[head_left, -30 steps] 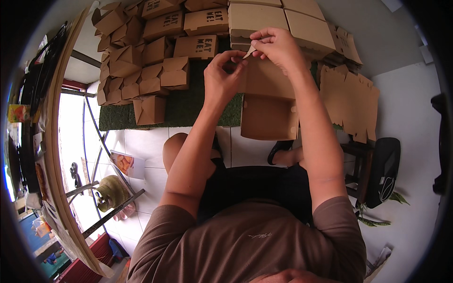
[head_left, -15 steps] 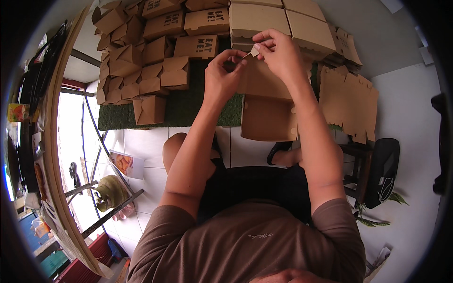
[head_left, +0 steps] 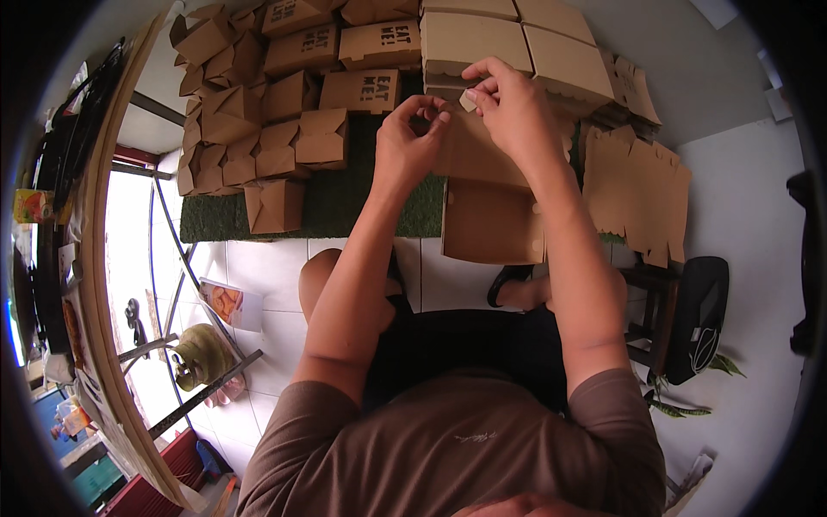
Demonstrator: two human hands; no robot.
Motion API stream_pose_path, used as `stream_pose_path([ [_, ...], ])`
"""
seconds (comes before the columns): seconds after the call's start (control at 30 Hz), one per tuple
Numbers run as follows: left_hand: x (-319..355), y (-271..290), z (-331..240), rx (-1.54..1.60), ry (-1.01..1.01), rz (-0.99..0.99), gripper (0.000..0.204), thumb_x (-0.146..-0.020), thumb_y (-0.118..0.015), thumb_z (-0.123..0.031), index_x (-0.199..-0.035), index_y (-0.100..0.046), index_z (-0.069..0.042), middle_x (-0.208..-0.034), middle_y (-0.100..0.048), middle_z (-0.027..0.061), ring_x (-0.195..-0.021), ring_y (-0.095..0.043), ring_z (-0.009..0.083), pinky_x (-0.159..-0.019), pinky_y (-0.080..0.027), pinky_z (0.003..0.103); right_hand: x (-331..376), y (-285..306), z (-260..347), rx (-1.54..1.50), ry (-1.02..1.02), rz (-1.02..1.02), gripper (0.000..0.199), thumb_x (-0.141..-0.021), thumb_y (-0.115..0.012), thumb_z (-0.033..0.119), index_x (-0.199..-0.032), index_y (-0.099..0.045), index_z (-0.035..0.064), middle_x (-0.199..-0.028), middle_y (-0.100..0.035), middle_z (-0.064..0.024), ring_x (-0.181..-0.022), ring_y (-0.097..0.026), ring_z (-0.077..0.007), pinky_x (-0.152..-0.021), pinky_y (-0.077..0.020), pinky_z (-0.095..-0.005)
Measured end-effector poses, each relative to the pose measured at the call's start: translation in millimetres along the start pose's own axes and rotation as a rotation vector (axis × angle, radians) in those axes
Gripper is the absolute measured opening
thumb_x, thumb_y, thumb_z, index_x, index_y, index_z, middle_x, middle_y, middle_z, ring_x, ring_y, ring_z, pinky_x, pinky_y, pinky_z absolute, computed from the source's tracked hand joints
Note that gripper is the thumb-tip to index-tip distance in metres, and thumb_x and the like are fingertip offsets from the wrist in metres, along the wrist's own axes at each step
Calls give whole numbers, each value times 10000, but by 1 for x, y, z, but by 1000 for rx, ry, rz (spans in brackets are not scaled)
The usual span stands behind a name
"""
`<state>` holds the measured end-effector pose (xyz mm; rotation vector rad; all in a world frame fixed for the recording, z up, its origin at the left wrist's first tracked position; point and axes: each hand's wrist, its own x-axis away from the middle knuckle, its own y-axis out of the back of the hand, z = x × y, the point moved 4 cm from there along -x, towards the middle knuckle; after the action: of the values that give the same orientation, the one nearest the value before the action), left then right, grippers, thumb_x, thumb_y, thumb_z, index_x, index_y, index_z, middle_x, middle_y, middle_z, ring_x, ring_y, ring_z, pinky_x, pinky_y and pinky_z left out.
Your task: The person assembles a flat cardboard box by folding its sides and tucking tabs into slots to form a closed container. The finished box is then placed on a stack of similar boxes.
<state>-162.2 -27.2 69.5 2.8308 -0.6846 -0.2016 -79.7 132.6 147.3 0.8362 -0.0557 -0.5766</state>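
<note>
- The left hand point(head_left: 408, 142) is raised with fingers curled and thumb tip close to the index finger; whether anything thin is pinched there I cannot tell.
- The right hand point(head_left: 510, 108) pinches a small pale piece point(head_left: 468, 101) between thumb and fingers, just beside the left fingertips.
- That piece is held up above the raised lid of an open cardboard box point(head_left: 494, 226), whose tray lies at the near edge of the surface point(head_left: 327, 214), covered in green turf.
- Left of the hands stand folded brown boxes point(head_left: 280, 145), some printed on top.
- Beyond the right hand are stacked pale boxes point(head_left: 478, 41).
- Flat cut cardboard sheets point(head_left: 636, 194) lie right of the right forearm.
</note>
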Motion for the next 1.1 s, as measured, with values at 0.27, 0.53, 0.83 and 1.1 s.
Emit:
stream_pose_path([
  [0.27, 2, 3, -12, -21, -71, 22, 318, -1014, -885, -308, -1177, -829, -41, -971, -798, 38, -790, -700, 115, -767, -574, 317, 19, 1, 7, -142, 5, -101, 214, -1052, -793, 60, -1265, -771, 56, -1006, -860, -142, -930, -832, -309, -824, -643, -427],
  [0.53, 4, 1, -17, 135, 71, 144, 306, -1055, -843, -309, -1146, -833, -18, -909, -801, 31, -822, -711, 87, -795, -575, 287, 38, -20, -17, -407, -83, -145, 299, -1075, -803, 7, -1366, -738, 25, -1133, -850, -125, -1016, -813, -165, -910, -642, -294],
  [0.83, 4, -5, -10, 125, 10, 111, 316, -1040, -850, -299, -1094, -827, 11, -840, -793, 22, -782, -687, 59, -734, -563, 283, 47, -26, -43, -675, -176, -129, 421, -1084, -803, -11, -1475, -651, 5, -1167, -839, -140, -1049, -812, -167, -954, -630, -277],
  [1.1, 4, -8, -9, 180, 94, 136, 327, -1052, -876, -315, -1091, -839, 7, -846, -789, 5, -790, -663, 48, -736, -540, 264, 48, -23, -46, -835, -214, -91, 479, -1067, -829, -1, -1500, -624, -6, -1174, -835, -145, -1048, -822, -198, -985, -639, -310],
])
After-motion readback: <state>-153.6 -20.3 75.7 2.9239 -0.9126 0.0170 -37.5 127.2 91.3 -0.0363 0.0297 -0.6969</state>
